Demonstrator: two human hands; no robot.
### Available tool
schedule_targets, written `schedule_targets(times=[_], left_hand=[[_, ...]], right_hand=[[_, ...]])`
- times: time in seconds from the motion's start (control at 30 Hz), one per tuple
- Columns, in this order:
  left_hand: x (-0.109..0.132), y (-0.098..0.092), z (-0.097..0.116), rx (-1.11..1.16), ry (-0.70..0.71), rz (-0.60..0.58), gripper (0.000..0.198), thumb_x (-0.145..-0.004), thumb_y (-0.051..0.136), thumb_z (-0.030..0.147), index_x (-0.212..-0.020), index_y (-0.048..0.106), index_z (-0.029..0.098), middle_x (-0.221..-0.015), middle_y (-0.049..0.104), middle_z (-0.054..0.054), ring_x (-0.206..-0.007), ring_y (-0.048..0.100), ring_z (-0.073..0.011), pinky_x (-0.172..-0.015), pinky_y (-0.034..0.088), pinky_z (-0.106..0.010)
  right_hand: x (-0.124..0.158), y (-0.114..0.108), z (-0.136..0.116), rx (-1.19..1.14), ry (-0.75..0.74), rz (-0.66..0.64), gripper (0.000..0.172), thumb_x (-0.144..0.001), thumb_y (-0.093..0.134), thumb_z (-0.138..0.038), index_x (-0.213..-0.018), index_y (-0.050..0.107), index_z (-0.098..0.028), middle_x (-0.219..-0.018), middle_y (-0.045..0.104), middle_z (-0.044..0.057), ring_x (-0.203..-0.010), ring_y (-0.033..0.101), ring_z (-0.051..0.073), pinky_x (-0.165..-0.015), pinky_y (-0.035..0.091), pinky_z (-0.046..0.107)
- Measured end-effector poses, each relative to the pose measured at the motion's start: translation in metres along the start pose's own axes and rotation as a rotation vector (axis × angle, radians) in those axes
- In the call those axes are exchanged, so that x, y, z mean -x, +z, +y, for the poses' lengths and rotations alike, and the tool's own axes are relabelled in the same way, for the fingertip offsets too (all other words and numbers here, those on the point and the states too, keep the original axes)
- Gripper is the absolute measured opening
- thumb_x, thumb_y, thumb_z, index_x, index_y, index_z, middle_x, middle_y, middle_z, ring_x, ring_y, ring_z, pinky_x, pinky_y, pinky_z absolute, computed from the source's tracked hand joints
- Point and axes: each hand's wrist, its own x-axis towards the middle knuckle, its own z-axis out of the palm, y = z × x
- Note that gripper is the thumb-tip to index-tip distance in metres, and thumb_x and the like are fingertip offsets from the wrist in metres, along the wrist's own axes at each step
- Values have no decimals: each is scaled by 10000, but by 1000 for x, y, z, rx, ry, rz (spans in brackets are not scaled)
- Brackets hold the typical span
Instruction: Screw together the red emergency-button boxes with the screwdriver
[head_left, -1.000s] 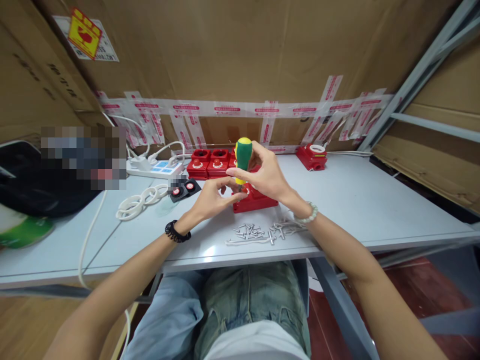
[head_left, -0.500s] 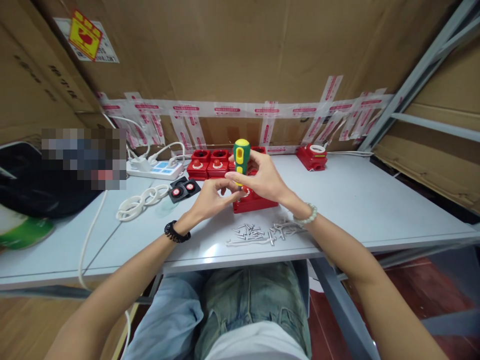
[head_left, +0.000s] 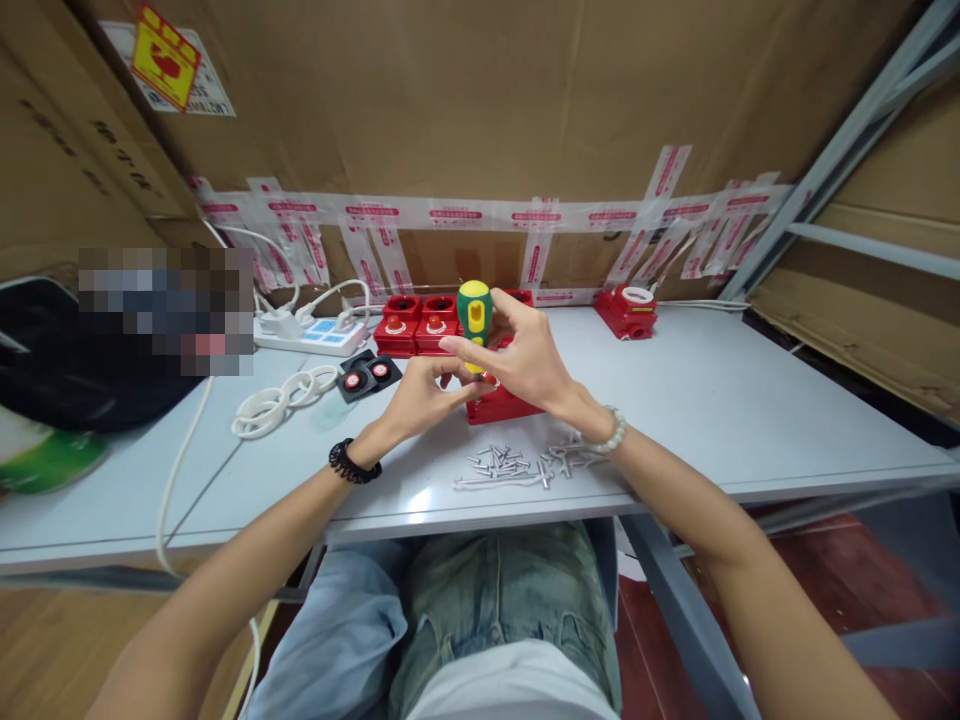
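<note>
We grip the green-yellow screwdriver (head_left: 474, 312) upright in our right hand (head_left: 529, 362); left hand (head_left: 422, 397) pinches at its tip over the red box (head_left: 504, 402), mid-worktop (head_left: 712, 400), screws (head_left: 517, 465) lying just nearer

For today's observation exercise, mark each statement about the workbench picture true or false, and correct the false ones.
1. The right hand holds a green and yellow screwdriver upright over a red box. True.
2. The loose screws lie in a tray at the back of the table. False: they lie bare on the grey table, near its front edge.
3. The left hand is at the red box, under the screwdriver. True.
4. The white power strip sits right of the hands. False: it sits to their left, with plugs in it.
5. A single red box with a white ring stands apart at the far right. True.
</note>
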Motion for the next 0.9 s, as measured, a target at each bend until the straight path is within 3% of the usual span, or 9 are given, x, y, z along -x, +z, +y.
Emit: schedule_targets(times=[0.1, 0.2, 0.37, 0.5, 0.63, 0.73, 0.9], left_hand=[[0, -2, 0, -1, 10, -29, 316, -803, 719, 478, -676, 757, 191, -603, 695, -1, -534, 409, -105, -539, 343, -262], [-1, -4, 3, -7, 25, -68, 298, -827, 704, 485, -757, 786, 207, -678, 747, -12, -553, 472, -114, -561, 371, -268], [0, -2, 4, -27, 49, -56, 321, -800, 737, 515, -752, 747, 198, -759, 764, -23, -643, 589, -139, -599, 411, -268], [1, 1, 2, -32, 41, -12, 335, -780, 755, 518, -721, 698, 192, -745, 746, -17, -675, 615, -149, -605, 428, -265], [2, 1, 3, 6, 35, -22, 311, -807, 742, 468, -695, 675, 186, -732, 734, -22, -673, 622, -149, -645, 467, -270], [2, -1, 3, 15, 44, -43, 273, -818, 739, 421, -700, 678, 183, -729, 730, -21, -676, 630, -149, -692, 494, -277], [1, -1, -3, -72, 110, -89, 189, -835, 714, 362, -764, 693, 189, -862, 736, -46, -821, 663, -194, -809, 519, -332]], right_hand=[[-3, -7, 2, -190, 27, -144, 348, -771, 761, -400, -988, 579, -199, -886, 689, 13, -828, 661, 152, -814, 565, 345], [-7, -14, 4, -282, 88, -249, 411, -733, 783, -421, -1010, 612, -169, -902, 710, 39, -834, 685, 167, -797, 576, 351], [-4, -9, 9, -44, 21, -11, 392, -681, 831, -474, -777, 580, -188, -725, 624, -15, -657, 571, 125, -624, 514, 306], [-2, -5, 10, 46, 16, 7, 379, -731, 796, -491, -809, 563, -203, -728, 600, -22, -646, 524, 119, -617, 491, 304], [-7, -16, 7, -161, 52, -198, 385, -789, 739, -464, -1010, 590, -186, -929, 689, 34, -836, 641, 160, -775, 552, 350], [-10, -23, 5, -283, 76, -333, 393, -762, 762, -444, -984, 578, -177, -913, 697, 38, -879, 671, 179, -806, 568, 369], [-7, -12, 5, -117, 29, -125, 398, -701, 826, -450, -838, 543, -205, -771, 629, -16, -692, 598, 133, -652, 534, 315]])
